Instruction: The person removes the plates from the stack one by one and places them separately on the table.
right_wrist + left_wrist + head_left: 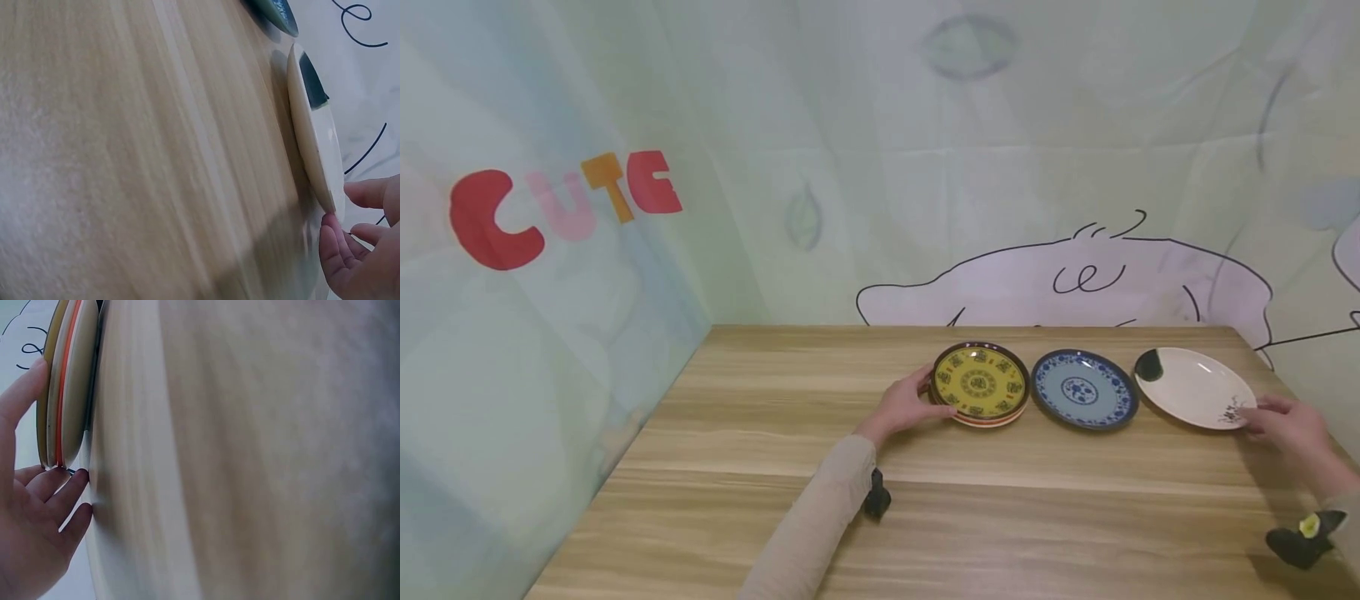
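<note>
My left hand (908, 407) holds the left side of a small stack of plates; its thumb lies along the near rim and the fingers reach round the side. On top is a yellow plate (979, 382) with dark patterns and a brown rim. Below it, the left wrist view shows pale plate edges and an orange band (70, 381). My right hand (1292, 423) pinches the right end of a white oval plate (1197, 385) with a dark green patch, thumb above and fingers at the underside. Between them sits a blue floral plate (1084, 389) with a dark rim.
The plates stand in a row toward the back of a wood-grain table (970, 517). A printed curtain (820, 167) hangs right behind its far edge and along the left. Dark straps (877, 496) show at both wrists.
</note>
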The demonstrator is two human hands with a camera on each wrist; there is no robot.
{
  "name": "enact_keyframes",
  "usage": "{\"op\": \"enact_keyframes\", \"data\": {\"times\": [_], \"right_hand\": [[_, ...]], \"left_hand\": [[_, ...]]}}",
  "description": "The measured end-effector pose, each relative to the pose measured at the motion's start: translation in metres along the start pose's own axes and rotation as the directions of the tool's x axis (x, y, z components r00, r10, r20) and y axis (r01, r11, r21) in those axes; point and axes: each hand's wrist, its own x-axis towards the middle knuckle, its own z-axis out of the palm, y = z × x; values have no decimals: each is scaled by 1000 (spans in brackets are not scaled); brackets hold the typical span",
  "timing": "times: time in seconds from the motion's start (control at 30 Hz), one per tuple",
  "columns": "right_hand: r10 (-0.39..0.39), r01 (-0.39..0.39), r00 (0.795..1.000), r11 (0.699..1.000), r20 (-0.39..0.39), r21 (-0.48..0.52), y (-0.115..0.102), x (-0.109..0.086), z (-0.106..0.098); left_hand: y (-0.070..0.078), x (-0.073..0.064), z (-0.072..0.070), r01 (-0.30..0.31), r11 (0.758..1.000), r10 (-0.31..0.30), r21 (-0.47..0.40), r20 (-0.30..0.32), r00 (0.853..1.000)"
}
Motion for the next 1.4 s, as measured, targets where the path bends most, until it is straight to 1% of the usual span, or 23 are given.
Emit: {"op": "enact_keyframes", "data": {"times": [0.1,0.17,0.23,0.27,0.33,0.43,0.53,0.6,0.7,0.73,0.8,0.87,0.93,0.97,1.07,1.23,1.4], "right_hand": [[-42,40,998,998,-36,-53,-3,-2,-1],[-44,37,997,994,-67,-104,-6,-4,-1],[-24,10,995,989,-94,-147,-10,-5,1],[-9,-7,995,987,-100,-160,-12,-6,2],[-16,-3,995,982,-98,-188,-15,-7,4],[-61,45,996,979,-72,-200,-19,-8,7],[-159,150,987,968,-28,-201,-22,-7,11],[-208,206,978,964,6,-168,-27,-8,17],[-251,256,966,960,57,-111,-37,-8,28],[-237,242,970,965,53,-106,-42,-9,32],[-255,261,964,961,71,-93,-50,-11,40],[-272,279,959,955,74,-103,-58,-13,47],[-296,303,951,948,87,-95,-66,-15,54],[-322,331,940,941,111,-77,-69,-16,57],[-344,355,928,933,141,-62,-79,-20,66],[-347,364,919,929,187,-62,-94,-27,81],[-340,356,906,934,252,-21,-106,-37,95]], "left_hand": [[1,0,-1,4,1000,-4,2,1,1000],[1,0,-1,8,1000,-8,5,2,1000],[1,0,0,10,1000,-10,9,2,1000],[1,0,0,9,1000,-9,10,2,1000],[1,0,0,10,1000,-10,8,3,1000],[1,-1,1,7,1000,-7,0,1,1000],[2,-2,1,9,1000,-9,-10,1,1000],[3,-2,1,8,1000,-8,-15,0,1000],[3,-3,1,9,1000,-9,-20,0,1000],[3,-2,1,9,1000,-9,-21,0,1000],[3,-2,1,11,1000,-11,-23,0,1000],[2,-2,1,13,1000,-14,-23,-2,1000],[2,-2,1,13,1000,-13,-24,-6,1000],[2,-2,0,14,1000,-14,-23,-7,1000],[1,-1,0,15,1000,-15,-18,-9,1000],[1,-1,0,18,1000,-18,-25,-6,1000],[1,-1,1,12,1000,-13,-24,-7,1000]]}}
